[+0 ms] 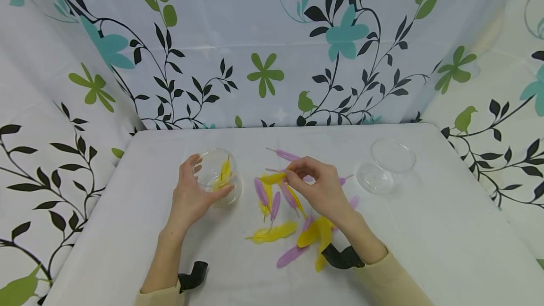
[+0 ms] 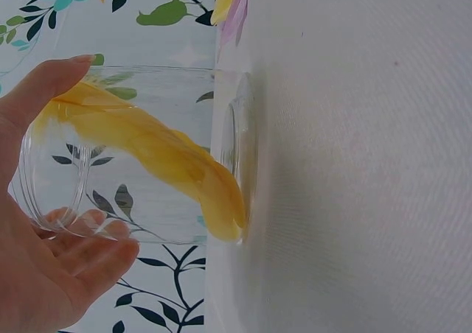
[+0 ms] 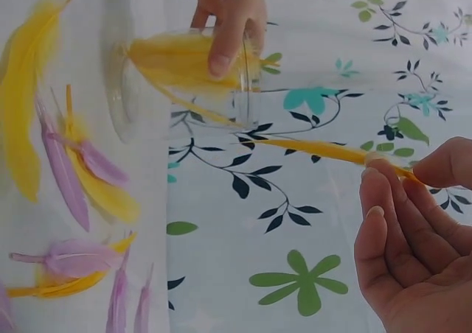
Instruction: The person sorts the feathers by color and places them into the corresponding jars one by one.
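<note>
My left hand grips a clear jar that stands upright on the white table, thumb on the near side and fingers round the far side. Yellow feathers lean inside it. Between thumb and fingertips, my right hand pinches another yellow feather. That feather is raised off the table and points toward the jar; its far tip comes close to the rim in the right wrist view. Below the right hand lie loose purple feathers and yellow feathers, some overlapping.
A second clear jar stands at the right of the table. More feathers, such as a purple feather, are scattered near the right forearm. A leaf-patterned curtain hangs behind the table's back edge and along both sides.
</note>
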Action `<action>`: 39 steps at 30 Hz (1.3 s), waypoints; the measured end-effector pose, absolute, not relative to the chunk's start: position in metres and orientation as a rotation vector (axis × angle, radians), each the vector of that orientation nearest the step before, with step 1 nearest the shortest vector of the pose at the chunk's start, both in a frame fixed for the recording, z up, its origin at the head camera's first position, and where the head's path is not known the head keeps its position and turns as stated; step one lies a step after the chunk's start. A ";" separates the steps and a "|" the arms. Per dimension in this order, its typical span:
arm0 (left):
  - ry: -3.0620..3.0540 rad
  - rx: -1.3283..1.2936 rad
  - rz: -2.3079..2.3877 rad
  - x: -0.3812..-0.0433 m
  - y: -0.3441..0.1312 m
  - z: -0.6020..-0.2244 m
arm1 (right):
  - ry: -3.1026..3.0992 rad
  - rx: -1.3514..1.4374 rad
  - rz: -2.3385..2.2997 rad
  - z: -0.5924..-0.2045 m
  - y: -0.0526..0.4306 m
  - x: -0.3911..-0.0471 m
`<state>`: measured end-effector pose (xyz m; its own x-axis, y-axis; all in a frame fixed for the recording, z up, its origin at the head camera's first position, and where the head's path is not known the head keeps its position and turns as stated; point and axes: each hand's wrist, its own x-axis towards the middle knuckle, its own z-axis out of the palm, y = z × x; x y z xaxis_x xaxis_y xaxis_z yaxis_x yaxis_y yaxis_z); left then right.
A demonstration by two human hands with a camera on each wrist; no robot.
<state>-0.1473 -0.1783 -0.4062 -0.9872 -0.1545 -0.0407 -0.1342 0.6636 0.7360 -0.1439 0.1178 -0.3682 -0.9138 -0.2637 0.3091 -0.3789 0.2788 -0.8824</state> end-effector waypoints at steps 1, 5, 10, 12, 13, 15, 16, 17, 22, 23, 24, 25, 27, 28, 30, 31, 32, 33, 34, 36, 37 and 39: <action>-2.843 0.248 -1.253 -0.147 -0.179 -0.406 | -2.424 0.615 1.729 -0.368 0.117 -0.144; -2.842 0.255 -1.261 -0.146 -0.179 -0.406 | -2.392 0.637 1.749 -0.367 0.115 -0.144; -2.832 0.255 -1.284 -0.147 -0.179 -0.406 | -2.332 0.685 1.767 -0.362 0.111 -0.145; -2.826 0.254 -1.293 -0.148 -0.179 -0.406 | -2.320 0.699 1.771 -0.360 0.110 -0.146; -2.824 0.253 -1.294 -0.148 -0.179 -0.406 | -2.318 0.704 1.775 -0.359 0.109 -0.147; -2.824 0.257 -1.297 -0.148 -0.179 -0.407 | -2.315 0.710 1.787 -0.358 0.108 -0.149; -2.823 0.259 -1.298 -0.148 -0.179 -0.407 | -2.311 0.711 1.793 -0.358 0.108 -0.150; -2.824 0.262 -1.298 -0.148 -0.179 -0.407 | -2.307 0.711 1.800 -0.357 0.107 -0.151; -2.828 0.273 -1.297 -0.147 -0.179 -0.407 | -2.287 0.699 1.838 -0.356 0.102 -0.160; -2.827 0.273 -1.296 -0.147 -0.179 -0.407 | -2.284 0.698 1.844 -0.355 0.100 -0.161; -2.827 0.271 -1.295 -0.147 -0.179 -0.407 | -2.278 0.701 1.851 -0.354 0.098 -0.162; -2.827 0.270 -1.294 -0.147 -0.179 -0.407 | -2.271 0.706 1.860 -0.353 0.096 -0.164; -2.826 0.269 -1.295 -0.147 -0.179 -0.407 | -2.263 0.713 1.873 -0.350 0.093 -0.166; -2.827 0.268 -1.295 -0.147 -0.179 -0.407 | -2.259 0.716 1.879 -0.349 0.091 -0.167; -2.830 0.269 -1.294 -0.148 -0.179 -0.407 | -2.248 0.726 1.900 -0.347 0.088 -0.169; -2.831 0.271 -1.294 -0.148 -0.178 -0.407 | -2.245 0.728 1.913 -0.346 0.086 -0.170; -2.831 0.274 -1.293 -0.147 -0.178 -0.406 | -2.243 0.733 1.924 -0.346 0.084 -0.171; -2.832 0.277 -1.292 -0.147 -0.178 -0.407 | -2.241 0.737 1.936 -0.346 0.083 -0.172; -2.831 0.279 -1.290 -0.147 -0.178 -0.407 | -2.242 0.739 1.943 -0.345 0.081 -0.173; -2.828 0.280 -1.287 -0.147 -0.179 -0.406 | -2.248 0.742 1.949 -0.346 0.078 -0.174; -2.827 0.279 -1.285 -0.147 -0.178 -0.406 | -2.253 0.742 1.950 -0.346 0.077 -0.175; -2.826 0.276 -1.282 -0.147 -0.178 -0.406 | -2.266 0.738 1.941 -0.348 0.075 -0.176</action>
<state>-0.1468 -0.1783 -0.4063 -0.9840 -0.1715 -0.0493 -0.1500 0.6458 0.7486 -0.1758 0.0754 -0.3477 -0.8826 -0.3105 0.3530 -0.3966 0.0883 -0.9137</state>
